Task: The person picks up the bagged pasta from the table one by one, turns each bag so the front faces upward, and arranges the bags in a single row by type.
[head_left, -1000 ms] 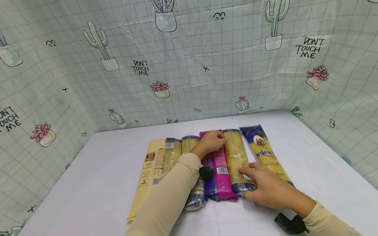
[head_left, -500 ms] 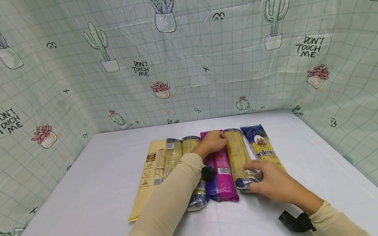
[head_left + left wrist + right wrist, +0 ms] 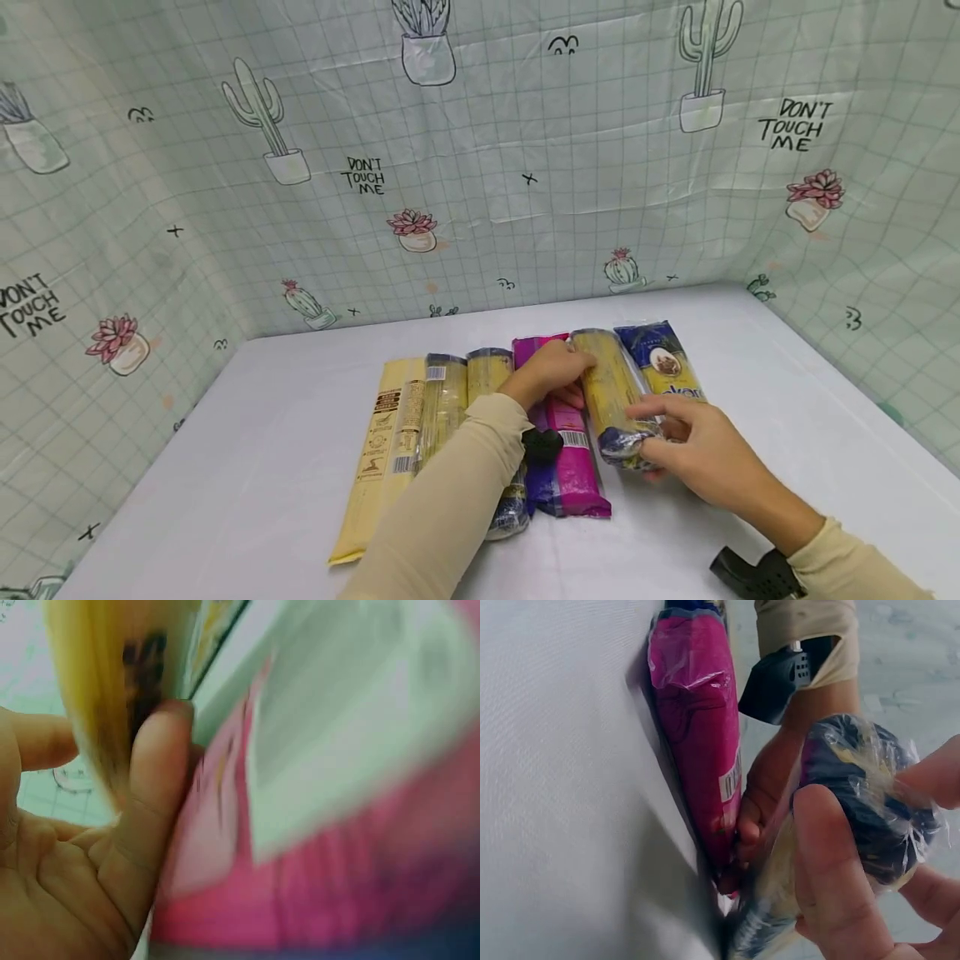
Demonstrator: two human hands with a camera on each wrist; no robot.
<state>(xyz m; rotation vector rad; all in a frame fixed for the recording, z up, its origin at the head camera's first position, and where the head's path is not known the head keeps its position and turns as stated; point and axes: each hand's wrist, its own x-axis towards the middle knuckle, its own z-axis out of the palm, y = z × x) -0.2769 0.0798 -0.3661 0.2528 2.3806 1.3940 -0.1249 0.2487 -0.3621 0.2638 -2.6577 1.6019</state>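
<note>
A clear-wrapped spaghetti pack with dark blue ends is gripped by both hands. At its far end my left hand pinches it; in the left wrist view the thumb and fingers lie on either side of the yellow pack. My right hand holds the near end, and the right wrist view shows this crinkled end raised off the table between thumb and fingers. A pink and purple pack lies under and beside the left hand. Right of the held pack, a blue and yellow pack is partly hidden.
Left of the pink pack lie two more clear-wrapped spaghetti packs, partly covered by the left sleeve. A cream-coloured pack ends the row. A cactus-print cloth rises behind the white table.
The near end of the held spaghetti pack has risen and shifted away from me, with the right hand moving along. My left hand stays at the far end, its fingers now further round the pack.
</note>
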